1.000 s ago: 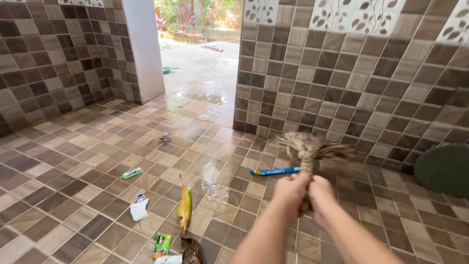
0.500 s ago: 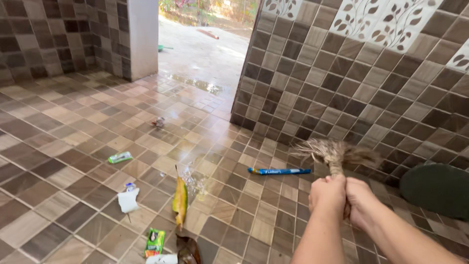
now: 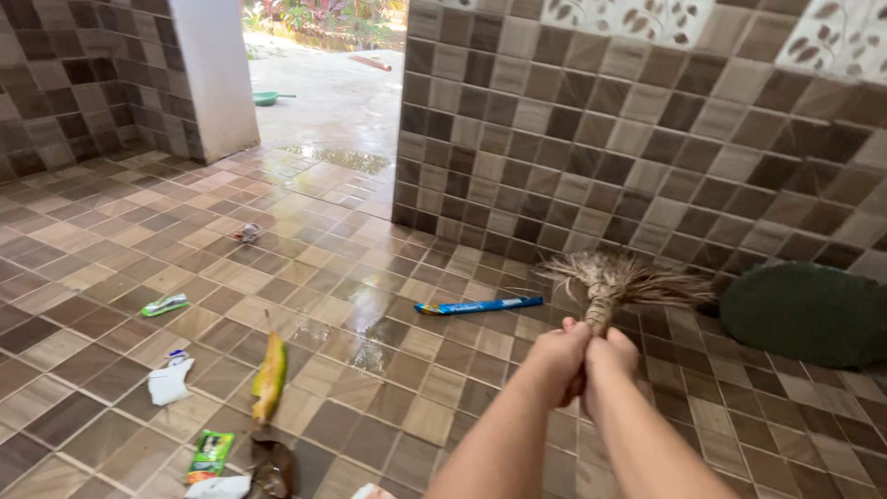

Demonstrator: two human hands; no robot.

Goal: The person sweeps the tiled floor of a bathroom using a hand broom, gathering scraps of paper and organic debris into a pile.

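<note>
- Broom point(image 3: 610, 282): a short bundle of dry straw, seen right of centre just in front of the brown tiled wall point(image 3: 647, 139); its frayed head fans out above the fists, and the rest of the bundle is swallowed by the two hands, so its lower end cannot be made out.
- Far left, a green sachet point(image 3: 165, 304) is seen flat on the wet tiled floor point(image 3: 92, 240), with a crumpled scrap point(image 3: 248, 232) farther back toward the doorway.
- Lower left, a white wrapper point(image 3: 170, 381) is spotted, and below it a green packet point(image 3: 211, 456); something white at the bottom edge is cut off by the frame and cannot be told.
- Just right of those, a yellow-green banana peel point(image 3: 271, 376) is laid lengthwise, with a dark brown leaf point(image 3: 273, 467) touching its near end, partly cropped.
- Centre, a blue tube point(image 3: 479, 304) is found lying on the floor, well apart from the peel, near the broom.
- Left hand point(image 3: 554, 356): closed fully into a fist around the broom, arm stretched forward.
- Right hand point(image 3: 612, 356): likewise clenched tight on the broom, pressed against the left fist; the fingers of both are mostly hidden from view.
- Far right, a dark green round mat point(image 3: 804, 314) is seen against the wall, its right side cut off by the frame.
</note>
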